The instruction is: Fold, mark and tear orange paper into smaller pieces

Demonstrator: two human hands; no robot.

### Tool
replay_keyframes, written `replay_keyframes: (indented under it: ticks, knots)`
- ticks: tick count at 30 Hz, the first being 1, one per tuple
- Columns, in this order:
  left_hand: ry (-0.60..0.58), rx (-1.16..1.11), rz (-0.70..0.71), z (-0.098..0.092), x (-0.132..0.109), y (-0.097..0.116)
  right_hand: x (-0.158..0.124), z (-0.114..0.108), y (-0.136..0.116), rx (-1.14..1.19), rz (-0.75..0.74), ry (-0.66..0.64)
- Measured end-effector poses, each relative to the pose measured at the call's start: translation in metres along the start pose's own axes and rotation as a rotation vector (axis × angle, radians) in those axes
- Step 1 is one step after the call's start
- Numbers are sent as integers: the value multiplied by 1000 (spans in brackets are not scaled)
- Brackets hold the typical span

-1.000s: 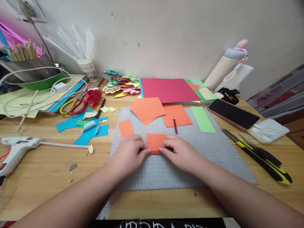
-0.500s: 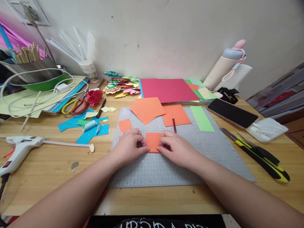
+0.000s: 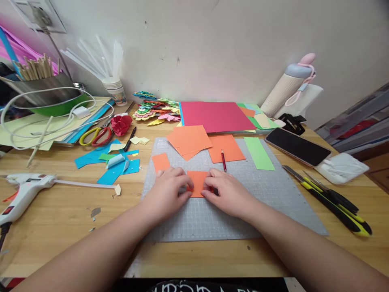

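A small orange paper square (image 3: pixel 197 184) lies on the grey cutting mat (image 3: pixel 194 221) between my two hands. My left hand (image 3: pixel 172 188) has its thumb and fingers closed at the paper's left edge. On the opposite edge, my right hand (image 3: pixel 223 187) pinches the paper near its lower right corner. Just beyond my left hand lies a smaller orange paper piece (image 3: pixel 160 162). Farther back are larger orange sheets (image 3: pixel 191 140), overlapping, and another orange sheet (image 3: pixel 234 148) with a short red pencil (image 3: pixel 223 159) on it.
At right are a green paper strip (image 3: pixel 259 153), phone (image 3: pixel 298 146) and yellow-black utility knife (image 3: pixel 334 205). Left of the mat are blue scraps (image 3: pixel 111 172), scissors (image 3: pixel 95 136) and a glue gun (image 3: pixel 28 188). A crimson sheet (image 3: pixel 212 117) lies by the wall.
My left thumb and fingers have shifted slightly at the paper's left edge. My right hand keeps its pinch. The whole view has moved a little.
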State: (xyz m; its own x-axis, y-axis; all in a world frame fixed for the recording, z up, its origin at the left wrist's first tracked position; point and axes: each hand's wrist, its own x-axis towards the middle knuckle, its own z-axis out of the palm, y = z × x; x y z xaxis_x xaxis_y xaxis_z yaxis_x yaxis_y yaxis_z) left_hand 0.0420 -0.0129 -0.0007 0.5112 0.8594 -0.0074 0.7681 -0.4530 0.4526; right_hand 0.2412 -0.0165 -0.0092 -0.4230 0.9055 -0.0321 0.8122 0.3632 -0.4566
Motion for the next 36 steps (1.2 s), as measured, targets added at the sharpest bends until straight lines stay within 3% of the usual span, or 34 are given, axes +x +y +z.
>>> replay_keyframes:
  ticks: [4,9,12,23,36]
  knots:
    - [-2,340,190,6,-18,22,0,1,1,2,-15,10]
    - [-9,580,117,22,-39,36,1,-1,0,-4,-15,-9]
    - [-42,595,98,26,-44,32,1,0,1,6,-6,-12]
    - [8,576,147,28,-43,28,2,11,-6,129,33,56]
    - [-22,553,112,26,-44,31,5,15,-10,70,49,55]
